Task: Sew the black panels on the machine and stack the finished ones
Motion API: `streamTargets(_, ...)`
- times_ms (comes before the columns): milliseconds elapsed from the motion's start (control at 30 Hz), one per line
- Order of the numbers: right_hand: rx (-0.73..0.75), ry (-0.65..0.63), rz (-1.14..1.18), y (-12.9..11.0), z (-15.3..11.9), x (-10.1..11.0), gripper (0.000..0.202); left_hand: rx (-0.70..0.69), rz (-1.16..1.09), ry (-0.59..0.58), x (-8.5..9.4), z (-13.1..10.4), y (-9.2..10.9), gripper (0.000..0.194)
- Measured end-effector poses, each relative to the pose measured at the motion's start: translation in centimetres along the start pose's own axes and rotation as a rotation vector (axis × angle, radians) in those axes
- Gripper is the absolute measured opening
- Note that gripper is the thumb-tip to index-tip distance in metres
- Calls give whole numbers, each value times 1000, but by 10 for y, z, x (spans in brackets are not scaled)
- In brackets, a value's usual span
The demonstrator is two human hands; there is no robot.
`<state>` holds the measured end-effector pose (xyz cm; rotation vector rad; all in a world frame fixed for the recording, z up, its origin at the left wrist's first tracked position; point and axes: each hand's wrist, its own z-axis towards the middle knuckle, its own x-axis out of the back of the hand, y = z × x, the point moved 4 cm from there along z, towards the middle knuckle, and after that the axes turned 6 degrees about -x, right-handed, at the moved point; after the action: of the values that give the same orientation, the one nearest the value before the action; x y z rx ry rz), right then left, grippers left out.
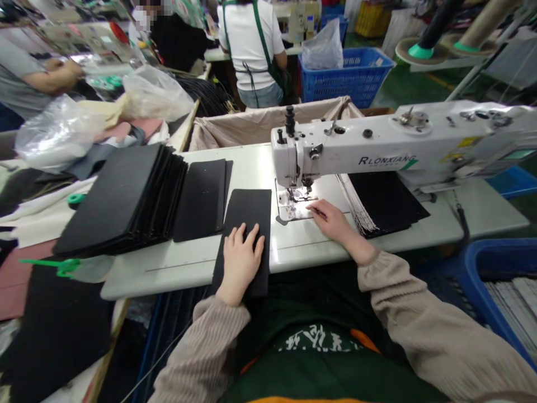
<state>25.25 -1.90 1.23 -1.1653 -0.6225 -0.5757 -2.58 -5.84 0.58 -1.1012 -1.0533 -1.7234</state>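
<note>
My left hand (243,254) lies flat with fingers spread on a black rectangular panel (250,207), which overhangs the table's front edge. My right hand (335,224) is closed in a pinch beside the needle plate (296,211) of the white sewing machine (348,143). Something small and dark shows at its fingertips, too small to name. Left of the panel under my hand lie another black panel (201,196) and a tall stack of black panels (113,193). Right of the needle, under the machine arm, rests a pile of black pieces (388,201) with pale edges.
A blue bin (474,268) with pale-edged pieces stands at the right. Behind the table (314,252) is a fabric-lined container (235,129), with a blue basket (344,78) beyond. Plastic bags (54,134) and scraps lie left. Thread cones (420,51) hang upper right; other people sit nearby.
</note>
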Motion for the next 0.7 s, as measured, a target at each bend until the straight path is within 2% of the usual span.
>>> streamTargets(100, -83, 26, 112, 5, -27, 20, 25, -29, -86, -141, 15, -51, -8, 38)
streamTargets(200, -222, 1, 178, 3, -61, 30, 29, -150, -214, -256, 19, -67, -4, 30)
streamTargets(267, -280, -5, 207, 0, -80, 34, 31, -234, -275, -305, 17, -59, 6, 27)
streamTargets(367, -334, 35, 206, -1, -103, 39, 31, -348, -325, -344, 8, -32, 32, 23)
streamTargets(500, -406, 153, 146, 8, -130, 52, 29, -412, -330, -278, -2, -1, 80, 18)
streamTargets(633, -518, 159, 1, 18, -157, 59, 28, -488, -355, -244, -16, 3, 137, 44)
streamTargets(700, -563, 121, -80, 18, -166, 59, 28, -547, -343, -250, -27, -2, 159, 39)
